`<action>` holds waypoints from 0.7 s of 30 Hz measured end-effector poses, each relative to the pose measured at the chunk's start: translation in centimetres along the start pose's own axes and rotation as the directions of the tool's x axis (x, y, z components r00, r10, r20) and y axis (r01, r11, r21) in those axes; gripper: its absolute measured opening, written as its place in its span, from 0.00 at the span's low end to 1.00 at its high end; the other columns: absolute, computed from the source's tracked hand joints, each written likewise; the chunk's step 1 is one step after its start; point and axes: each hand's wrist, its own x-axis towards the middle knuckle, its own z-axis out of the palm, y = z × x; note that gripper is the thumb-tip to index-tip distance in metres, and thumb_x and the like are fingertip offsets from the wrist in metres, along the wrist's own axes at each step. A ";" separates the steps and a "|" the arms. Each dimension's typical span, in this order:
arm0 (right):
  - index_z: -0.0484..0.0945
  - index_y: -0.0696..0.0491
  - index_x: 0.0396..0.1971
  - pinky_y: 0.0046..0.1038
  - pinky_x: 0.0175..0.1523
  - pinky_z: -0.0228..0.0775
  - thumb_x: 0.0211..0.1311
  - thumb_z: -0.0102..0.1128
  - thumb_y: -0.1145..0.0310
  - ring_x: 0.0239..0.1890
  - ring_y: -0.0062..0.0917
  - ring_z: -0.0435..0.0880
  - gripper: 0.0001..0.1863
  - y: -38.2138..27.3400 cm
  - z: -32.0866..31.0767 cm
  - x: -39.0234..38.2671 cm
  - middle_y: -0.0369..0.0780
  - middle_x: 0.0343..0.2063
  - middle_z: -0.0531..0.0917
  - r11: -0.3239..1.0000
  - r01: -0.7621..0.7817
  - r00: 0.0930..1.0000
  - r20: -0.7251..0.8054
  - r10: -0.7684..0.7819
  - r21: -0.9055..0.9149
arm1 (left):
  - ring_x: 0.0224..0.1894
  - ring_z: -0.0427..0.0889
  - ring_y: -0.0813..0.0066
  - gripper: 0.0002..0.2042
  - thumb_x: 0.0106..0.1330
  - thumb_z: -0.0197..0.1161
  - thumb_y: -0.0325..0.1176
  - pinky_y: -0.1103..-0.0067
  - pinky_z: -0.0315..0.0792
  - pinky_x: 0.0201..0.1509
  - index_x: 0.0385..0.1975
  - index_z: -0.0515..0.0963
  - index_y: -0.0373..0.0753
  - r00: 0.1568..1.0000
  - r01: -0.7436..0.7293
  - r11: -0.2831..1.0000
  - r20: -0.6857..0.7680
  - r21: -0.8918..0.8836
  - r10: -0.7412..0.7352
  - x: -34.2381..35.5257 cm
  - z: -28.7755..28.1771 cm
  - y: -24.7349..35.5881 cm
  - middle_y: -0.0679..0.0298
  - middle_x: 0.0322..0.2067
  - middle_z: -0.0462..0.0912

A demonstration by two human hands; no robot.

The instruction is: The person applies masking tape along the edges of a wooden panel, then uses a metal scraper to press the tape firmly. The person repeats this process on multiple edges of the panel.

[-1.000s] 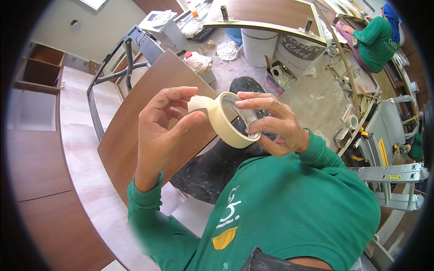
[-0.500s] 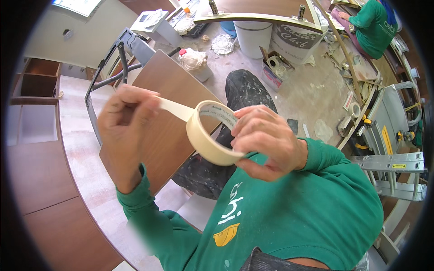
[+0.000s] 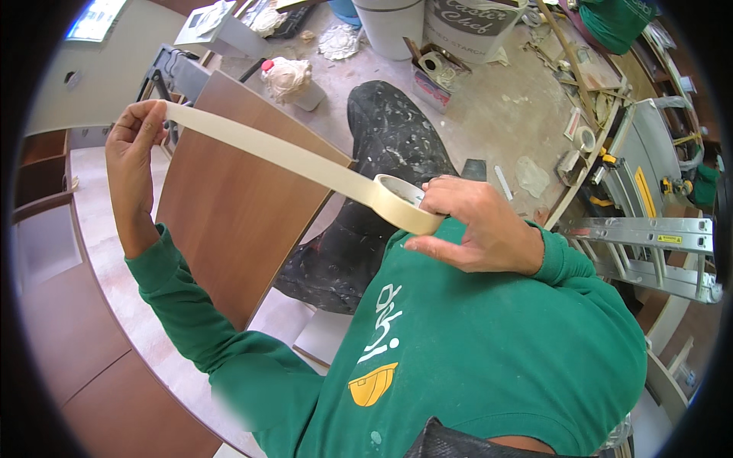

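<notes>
My left hand (image 3: 137,145) pinches the free end of a long strip of cream masking tape (image 3: 267,153) at the upper left. The strip stretches down to the roll (image 3: 401,217), which my right hand (image 3: 481,221) grips from the right, fingers on its rim and inside it. Beneath the strip lies a brown wood-look panel (image 3: 237,214), tilted beside my dark paint-spattered trousers (image 3: 389,130).
An aluminum ladder (image 3: 641,229) and grey sheet-like gear are at the right. A white bucket (image 3: 382,27), a box with rolls (image 3: 435,84) and scattered debris sit on the floor ahead. Wooden cabinets (image 3: 88,320) line the left; another person in green (image 3: 611,23) is at top right.
My left hand has moved up and left, drawing out a much longer strip of tape. My right hand turned with the roll and shifted slightly right.
</notes>
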 end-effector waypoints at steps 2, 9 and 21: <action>0.82 0.57 0.39 0.39 0.45 0.77 0.59 0.78 0.59 0.38 0.42 0.83 0.19 0.3 -0.2 -0.1 0.45 0.34 0.83 0.997 0.064 0.998 0.013 -0.065 0.034 | 0.39 0.78 0.86 0.11 0.75 0.69 0.35 0.86 0.71 0.46 0.47 0.84 0.35 0.995 0.053 0.999 0.091 0.001 -0.052 1.6 0.5 -1.8 0.69 0.40 0.86; 0.79 0.62 0.55 0.41 0.47 0.78 0.62 0.75 0.56 0.41 0.46 0.86 0.29 -1.8 1.0 1.6 0.51 0.39 0.85 0.995 0.024 0.994 0.101 -0.034 0.095 | 0.39 0.79 0.88 0.11 0.74 0.70 0.37 0.87 0.73 0.47 0.47 0.85 0.37 0.976 0.145 0.989 0.165 -0.018 -0.140 6.4 1.4 -6.8 0.72 0.39 0.85; 0.62 0.57 0.77 0.39 0.38 0.79 0.62 0.75 0.62 0.30 0.43 0.86 0.46 -1.5 2.4 4.9 0.48 0.30 0.85 0.979 0.056 0.994 0.107 -0.035 -0.195 | 0.37 0.77 0.89 0.10 0.72 0.72 0.37 0.86 0.71 0.42 0.45 0.88 0.39 0.999 -0.013 0.998 0.029 -0.055 0.014 9.6 2.3 -12.0 0.74 0.37 0.86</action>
